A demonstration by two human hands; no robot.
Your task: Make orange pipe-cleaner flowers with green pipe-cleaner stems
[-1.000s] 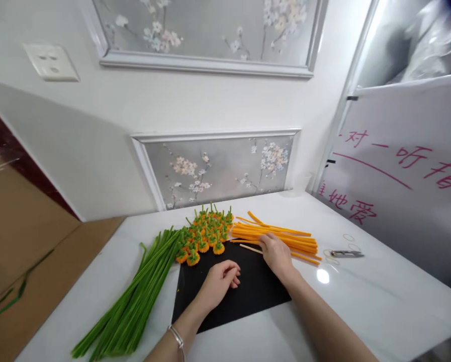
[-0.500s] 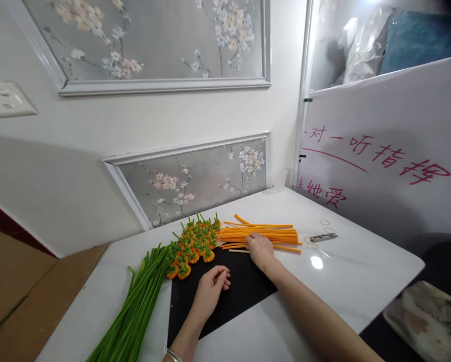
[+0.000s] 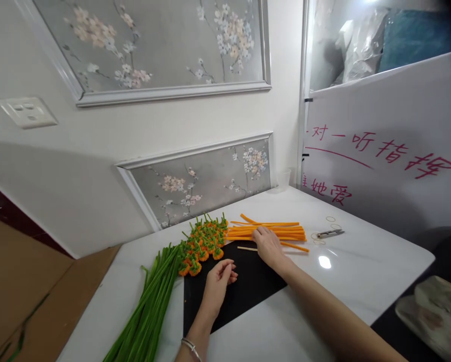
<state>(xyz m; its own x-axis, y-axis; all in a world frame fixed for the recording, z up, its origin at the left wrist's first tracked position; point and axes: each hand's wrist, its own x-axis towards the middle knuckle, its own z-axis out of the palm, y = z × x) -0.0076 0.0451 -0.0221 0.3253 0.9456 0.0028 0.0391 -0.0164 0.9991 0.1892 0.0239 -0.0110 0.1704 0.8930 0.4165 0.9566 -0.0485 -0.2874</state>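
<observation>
A bundle of orange pipe cleaners [image 3: 291, 232] lies on the white table, and my right hand [image 3: 267, 245] has its fingers closed down onto the near side of it. My left hand [image 3: 219, 281] hovers over the black mat [image 3: 248, 296], fingers loosely curled and a little apart, nothing visible in them. Left of the bundle is a cluster of small orange pumpkin-like pieces [image 3: 217, 253] with green tops and stems. A thin pale stick [image 3: 247, 248] lies at the mat's back edge, near my right hand.
Long green pipe cleaners [image 3: 146, 311] lie along the table's left side. To the right are small thread snips [image 3: 330, 233] and several rubber bands [image 3: 330, 219]. A clear plastic cup [image 3: 283, 179] stands in the back corner. Cardboard [image 3: 85, 286] borders the table on the left.
The view has shifted slightly. Loose orange pipe cleaners at the near left of the bundle have been drawn in under my right hand. My left hand remains over the mat.
</observation>
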